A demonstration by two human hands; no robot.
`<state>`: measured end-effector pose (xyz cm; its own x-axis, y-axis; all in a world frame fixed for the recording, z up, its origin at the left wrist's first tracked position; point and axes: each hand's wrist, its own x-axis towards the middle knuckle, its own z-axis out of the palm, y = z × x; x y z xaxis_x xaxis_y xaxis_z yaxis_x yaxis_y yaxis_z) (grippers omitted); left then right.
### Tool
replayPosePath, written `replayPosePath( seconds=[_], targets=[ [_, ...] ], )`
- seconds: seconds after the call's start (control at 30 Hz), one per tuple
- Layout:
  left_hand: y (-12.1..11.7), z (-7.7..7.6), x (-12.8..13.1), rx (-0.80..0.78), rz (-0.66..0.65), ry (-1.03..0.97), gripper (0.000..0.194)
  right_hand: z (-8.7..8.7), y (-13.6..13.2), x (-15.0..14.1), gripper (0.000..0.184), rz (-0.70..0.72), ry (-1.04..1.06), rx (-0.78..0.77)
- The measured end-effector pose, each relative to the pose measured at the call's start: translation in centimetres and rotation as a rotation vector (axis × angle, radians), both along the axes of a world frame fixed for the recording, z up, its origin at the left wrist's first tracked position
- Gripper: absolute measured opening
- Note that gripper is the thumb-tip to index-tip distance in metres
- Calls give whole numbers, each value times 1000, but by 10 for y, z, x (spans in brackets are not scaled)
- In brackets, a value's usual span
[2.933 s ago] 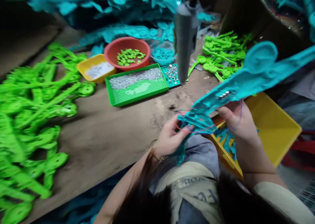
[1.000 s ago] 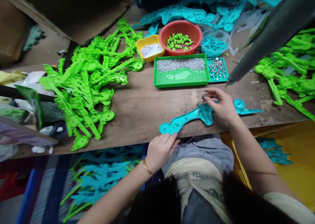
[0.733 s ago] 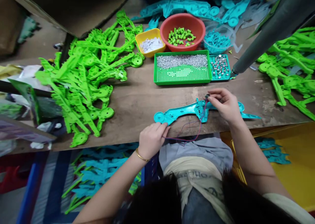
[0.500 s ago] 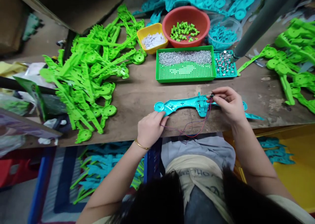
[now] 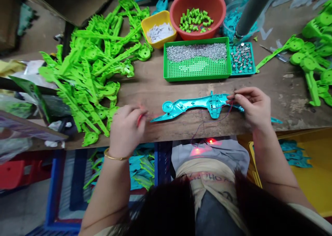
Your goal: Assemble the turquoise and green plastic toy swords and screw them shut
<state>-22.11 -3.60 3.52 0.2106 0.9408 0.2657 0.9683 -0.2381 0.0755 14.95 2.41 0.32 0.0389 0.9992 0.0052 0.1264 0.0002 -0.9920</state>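
A turquoise plastic bow-shaped shell half (image 5: pixel 193 103) lies on the bench edge, its ribbed inner side up. My right hand (image 5: pixel 254 106) pinches the joined end of thin red and blue wires (image 5: pixel 201 122) over the shell's right part; the small piece between its fingertips is mostly hidden. Left of the shell, my left hand (image 5: pixel 127 127) is blurred and closed around something glowing red, seemingly a lit LED at a wire end. Two more red lights (image 5: pixel 211 141) shine at the lap below the bench edge, near the hanging wires.
Bright green shell parts (image 5: pixel 90 73) are heaped at left, more (image 5: pixel 308 56) at right. Behind stand a green tray (image 5: pixel 197 79) of screws, a turquoise tray (image 5: pixel 243 73) of metal discs, a red bowl (image 5: pixel 220 11) and a yellow bowl (image 5: pixel 158 18). A grey pole (image 5: pixel 252 13) rises at back right.
My left hand has let go of the shell's left end and moved left, now with a red glow at its fingers. Red lights have come on. My right hand has shifted slightly right.
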Motion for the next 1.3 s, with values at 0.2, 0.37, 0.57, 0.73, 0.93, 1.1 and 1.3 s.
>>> replayPosePath(
  seconds=[0.2, 0.37, 0.57, 0.73, 0.93, 1.1, 1.3],
  targets=[
    [5, -14, -31, 184, 188, -105, 9, 0, -1, 4, 15, 112, 97, -30],
    [6, -23, -31, 29, 318, -398, 14, 4, -3, 3, 15, 127, 90, -51],
    [5, -23, -24, -51, 373, -860, 14, -6, -1, 4, 7, 122, 82, 20],
    [2, -6, -13, 6, 360, -1091, 17, 30, -24, 3, 25, 43, -367, 324],
    [0, 17, 14, -7, 337, -1362, 19, 8, -98, -59, 30, 1026, -647, -152],
    [13, 31, 30, -207, 350, -1558, 26, -48, -117, -102, 31, 986, -692, -321],
    [33, 37, 45, -360, 302, -1643, 26, 30, -89, 42, 27, 299, -824, 92]
  ],
)
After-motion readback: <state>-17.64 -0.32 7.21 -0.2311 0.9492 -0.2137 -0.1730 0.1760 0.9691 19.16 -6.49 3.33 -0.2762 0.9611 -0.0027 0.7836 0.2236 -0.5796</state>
